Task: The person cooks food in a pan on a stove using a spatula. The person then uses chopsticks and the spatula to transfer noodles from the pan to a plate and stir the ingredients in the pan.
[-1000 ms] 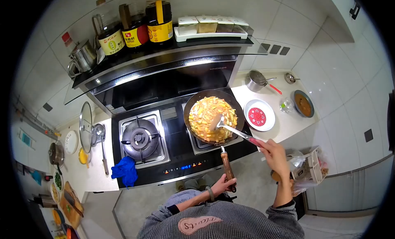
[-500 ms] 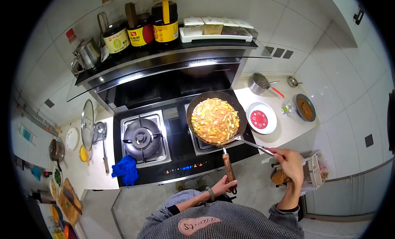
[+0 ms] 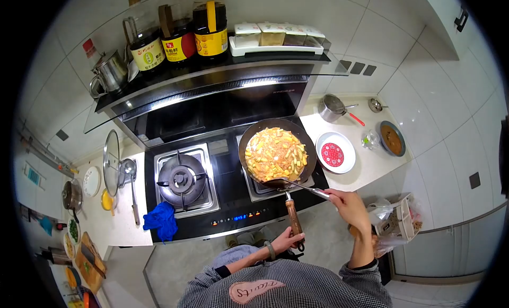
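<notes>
A dark wok (image 3: 309, 167) full of chopped food in reddish-orange sauce (image 3: 275, 153) sits on the right burner. My left hand (image 3: 287, 240) is wrapped round the end of its wooden handle (image 3: 293, 217). In my right hand (image 3: 348, 206) is the metal handle of a spatula (image 3: 314, 191). The spatula's blade rests inside the wok at its near edge, partly against the food. A white bowl (image 3: 347, 147) with a red patterned bottom stands on the counter just right of the wok.
The left burner (image 3: 182, 179) is bare, with a blue cloth (image 3: 161, 221) at its front corner. A ladle (image 3: 133, 194) and glass lid (image 3: 112, 162) are on the left counter. A small saucepan (image 3: 331, 108) and a bowl of brown sauce (image 3: 392, 138) stand at right. Bottles (image 3: 177, 45) line the shelf.
My right hand has moved left and slightly down, bringing the spatula blade from the wok's right edge to its near edge. My left hand keeps its hold on the handle.
</notes>
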`<state>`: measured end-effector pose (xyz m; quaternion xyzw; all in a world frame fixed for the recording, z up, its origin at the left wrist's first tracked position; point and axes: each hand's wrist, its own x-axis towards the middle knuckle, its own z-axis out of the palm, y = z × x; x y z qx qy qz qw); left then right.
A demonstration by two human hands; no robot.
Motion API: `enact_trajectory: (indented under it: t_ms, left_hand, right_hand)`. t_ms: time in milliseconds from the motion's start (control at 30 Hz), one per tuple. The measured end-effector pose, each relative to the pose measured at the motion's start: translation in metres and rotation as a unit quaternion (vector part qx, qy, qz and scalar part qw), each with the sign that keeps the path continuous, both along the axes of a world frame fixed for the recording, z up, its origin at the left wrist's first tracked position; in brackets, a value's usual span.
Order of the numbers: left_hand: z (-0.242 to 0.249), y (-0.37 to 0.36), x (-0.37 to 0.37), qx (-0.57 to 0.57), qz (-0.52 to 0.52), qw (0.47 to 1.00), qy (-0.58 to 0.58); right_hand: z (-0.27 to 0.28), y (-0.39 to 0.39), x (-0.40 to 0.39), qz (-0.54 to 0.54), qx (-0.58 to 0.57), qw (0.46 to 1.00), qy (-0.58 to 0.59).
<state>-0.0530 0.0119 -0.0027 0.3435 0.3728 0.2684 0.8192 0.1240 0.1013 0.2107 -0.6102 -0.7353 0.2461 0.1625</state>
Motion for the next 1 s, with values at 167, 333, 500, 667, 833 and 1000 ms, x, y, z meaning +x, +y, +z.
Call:
enact_trajectory:
  t_ms: [167, 333, 500, 667, 833, 1000]
  left_hand:
    - [0.003, 0.001, -0.001, -0.007, -0.002, 1.0, 0.011]
    - [-0.008, 0.001, 0.001, 0.005, -0.008, 1.0, 0.01]
    - [-0.009, 0.0, 0.002, 0.006, 0.006, 1.0, 0.011]
    - [-0.012, 0.001, 0.0, -0.002, -0.009, 1.0, 0.007]
    - [-0.007, 0.003, -0.003, 0.016, -0.022, 0.999, 0.028]
    - [-0.014, 0.004, -0.002, 0.001, -0.022, 1.0, 0.021]
  right_hand:
    - [0.014, -0.01, -0.014, -0.049, -0.03, 0.998, 0.041]
    - [-0.01, 0.003, -0.027, 0.027, 0.066, 0.997, 0.027]
    - [-0.076, 0.027, -0.042, 0.101, 0.198, 0.974, -0.032]
    - [-0.086, 0.02, -0.025, -0.005, 0.179, 0.984, -0.021]
    - [-0.081, 0.005, -0.015, -0.068, 0.119, 0.989, -0.054]
    - [-0.056, -0.009, -0.018, -0.084, 0.105, 0.991, -0.004]
